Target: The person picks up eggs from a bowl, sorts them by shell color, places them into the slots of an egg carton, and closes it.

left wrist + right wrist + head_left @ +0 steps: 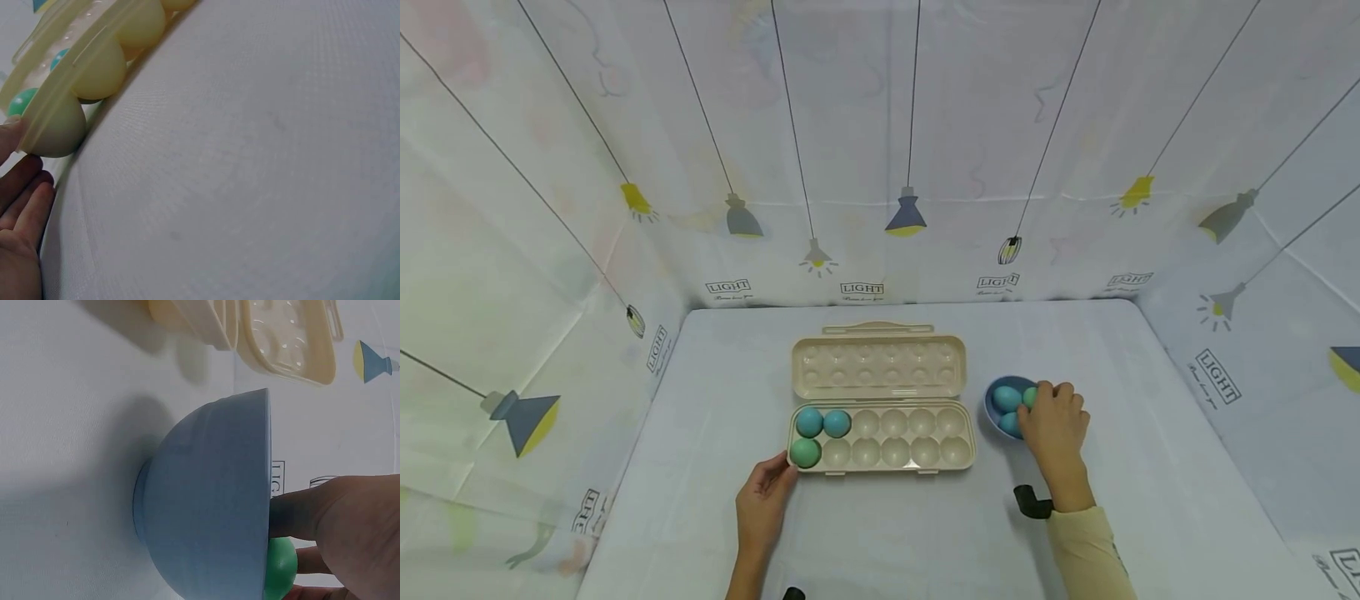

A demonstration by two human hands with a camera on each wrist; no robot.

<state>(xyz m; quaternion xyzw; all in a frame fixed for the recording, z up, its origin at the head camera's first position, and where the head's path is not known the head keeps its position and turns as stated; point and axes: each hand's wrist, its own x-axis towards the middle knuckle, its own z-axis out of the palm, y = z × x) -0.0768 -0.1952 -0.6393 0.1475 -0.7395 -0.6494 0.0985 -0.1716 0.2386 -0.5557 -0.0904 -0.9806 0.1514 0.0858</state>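
A cream plastic egg carton [880,471] lies open on the table, its lid [880,367] folded back. Two blue eggs [823,422] sit in the far row's left cups, and one green egg [806,452] in the near row's left cup. My left hand [765,502] grips the carton's near left corner, thumb at the rim and fingers below. Inside the blue bowl [212,487] to the right are two blue eggs [1007,398] and a green egg [281,569]. My right hand [1056,429] reaches over the bowl's rim, its thumb and fingers around that green egg.
The white-covered table [880,533] is bordered by hanging sheets [850,125] printed with lamps, at the back and both sides. A black strap end [1032,502] sticks out by my right wrist. The bowl stands a short way right of the carton.
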